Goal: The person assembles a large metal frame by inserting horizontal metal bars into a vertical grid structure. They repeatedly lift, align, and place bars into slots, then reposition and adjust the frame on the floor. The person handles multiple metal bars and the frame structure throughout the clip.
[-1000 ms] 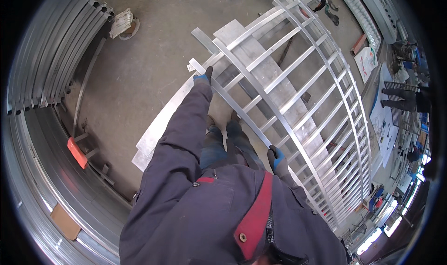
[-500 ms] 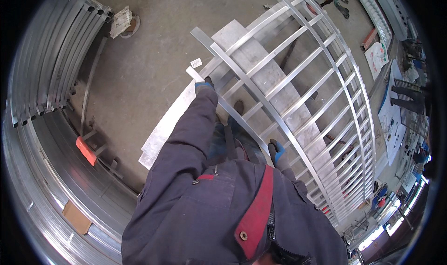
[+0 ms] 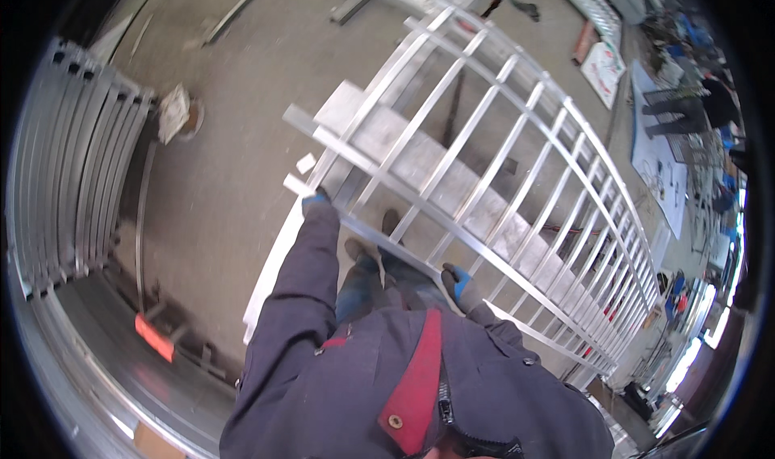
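A long silvery metal railing with many crossbars stretches from in front of me away to the right. Both my hands wear blue and dark gloves. My left hand is closed around the near rail close to its left end, the arm stretched out. Farther right along that same rail, my right hand is closed on it near my body, its fingers partly hidden. Beneath the railing lies a broad grey flat beam. A small white label shows just beyond my left hand.
Stacked metal profiles stand at the left. An orange-ended bar lies low at the left, and a bucket stands on the floor. A pale long plate runs beside my left arm. Another person stands at the far right.
My view has turned, so the railing and both hands appear farther left. Both hands keep their hold on the near rail. More of my legs and boots shows beneath it.
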`<state>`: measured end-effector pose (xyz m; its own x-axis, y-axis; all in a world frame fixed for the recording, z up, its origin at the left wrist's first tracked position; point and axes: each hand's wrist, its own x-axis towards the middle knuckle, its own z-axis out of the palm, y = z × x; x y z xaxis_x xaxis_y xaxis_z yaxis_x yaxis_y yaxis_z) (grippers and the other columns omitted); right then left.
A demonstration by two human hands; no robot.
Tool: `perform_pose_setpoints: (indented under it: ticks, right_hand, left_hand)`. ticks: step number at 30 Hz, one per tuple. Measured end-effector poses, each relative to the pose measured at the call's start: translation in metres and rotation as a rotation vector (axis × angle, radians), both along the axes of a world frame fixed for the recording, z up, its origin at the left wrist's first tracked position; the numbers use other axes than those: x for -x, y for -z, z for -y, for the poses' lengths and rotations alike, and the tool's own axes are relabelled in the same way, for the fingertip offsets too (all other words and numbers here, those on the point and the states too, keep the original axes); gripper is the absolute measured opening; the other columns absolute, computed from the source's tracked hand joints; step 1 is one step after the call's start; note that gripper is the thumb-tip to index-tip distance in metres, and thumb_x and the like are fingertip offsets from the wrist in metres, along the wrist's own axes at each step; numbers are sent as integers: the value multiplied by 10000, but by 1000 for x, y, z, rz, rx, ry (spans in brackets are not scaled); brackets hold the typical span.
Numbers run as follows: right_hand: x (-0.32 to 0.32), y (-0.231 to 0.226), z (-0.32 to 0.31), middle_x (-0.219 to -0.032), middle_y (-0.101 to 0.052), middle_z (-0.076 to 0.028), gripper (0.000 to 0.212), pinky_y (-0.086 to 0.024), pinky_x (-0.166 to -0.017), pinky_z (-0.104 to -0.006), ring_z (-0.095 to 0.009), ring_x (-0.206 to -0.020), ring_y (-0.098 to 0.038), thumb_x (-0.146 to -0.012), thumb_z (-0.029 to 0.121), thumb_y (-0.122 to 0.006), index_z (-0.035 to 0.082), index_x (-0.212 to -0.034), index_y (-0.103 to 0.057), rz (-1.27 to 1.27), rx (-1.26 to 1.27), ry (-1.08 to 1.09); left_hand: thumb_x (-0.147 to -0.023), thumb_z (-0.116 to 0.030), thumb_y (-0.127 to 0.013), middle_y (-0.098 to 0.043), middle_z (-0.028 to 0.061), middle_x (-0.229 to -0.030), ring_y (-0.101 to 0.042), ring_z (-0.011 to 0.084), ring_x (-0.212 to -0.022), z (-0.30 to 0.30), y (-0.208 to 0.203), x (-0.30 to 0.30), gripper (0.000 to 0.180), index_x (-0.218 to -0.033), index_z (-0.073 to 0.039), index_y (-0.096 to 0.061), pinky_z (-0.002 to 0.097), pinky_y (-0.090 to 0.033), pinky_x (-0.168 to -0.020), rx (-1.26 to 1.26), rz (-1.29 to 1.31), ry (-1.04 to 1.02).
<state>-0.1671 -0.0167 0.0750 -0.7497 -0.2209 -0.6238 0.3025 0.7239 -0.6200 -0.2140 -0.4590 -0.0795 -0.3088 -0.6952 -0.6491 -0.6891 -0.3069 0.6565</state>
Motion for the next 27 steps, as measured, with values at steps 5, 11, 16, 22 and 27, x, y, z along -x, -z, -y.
perform_pose_setpoints:
  ticks: [5, 11, 16, 22, 27]
  right_hand:
    - [-7, -35, 7, -1285, -690, -231, 496, -506, -1027, -399, -353, -1207, -666, -1012, 399, -584, 35, -1345, -640, 20, -39, 46]
    - [-64, -43, -1, -1288, -692, -225, 509, -512, -1020, -406, -354, -1208, -667, -1004, 402, -602, 40, -1361, -636, -28, -69, 152]
    - [-118, -38, 8, -1280, -704, -205, 527, -544, -959, -377, -293, -1114, -713, -992, 401, -634, 49, -1385, -625, 41, 13, 225]
    - [-144, -64, 23, -1183, -740, -184, 493, -559, -901, -386, -278, -1048, -730, -966, 425, -688, 48, -1285, -683, -134, 156, 85]
    - [-155, -70, 32, -993, -755, -176, 467, -547, -815, -407, -262, -930, -726, -992, 490, -628, 45, -1067, -751, -167, 141, -157]
  left_hand:
    - [-986, -384, -673, -708, 144, -1087, -643, 275, -945, 9, 27, -16, 499, -1315, -9, -653, 448, -500, -817, 26, -45, 148]
    - [-865, -490, -789, -576, 162, -1412, -609, 346, -1176, 39, 40, -37, 758, -1453, -82, -540, 503, -509, -918, -298, -58, 122]
    - [-862, -540, -765, -488, 71, -1551, -515, 313, -1363, 63, -4, -112, 777, -1497, -176, -504, 535, -463, -1024, -402, -88, 96]
    - [-953, -317, -750, -737, 105, -1084, -732, 252, -936, 59, -101, -268, 472, -1327, -43, -661, 362, -567, -768, -490, -283, 191]
    - [-1021, -255, -659, -748, 159, -1147, -749, 251, -966, -43, -201, -398, 371, -1234, 45, -709, 371, -602, -883, -335, -549, 319]
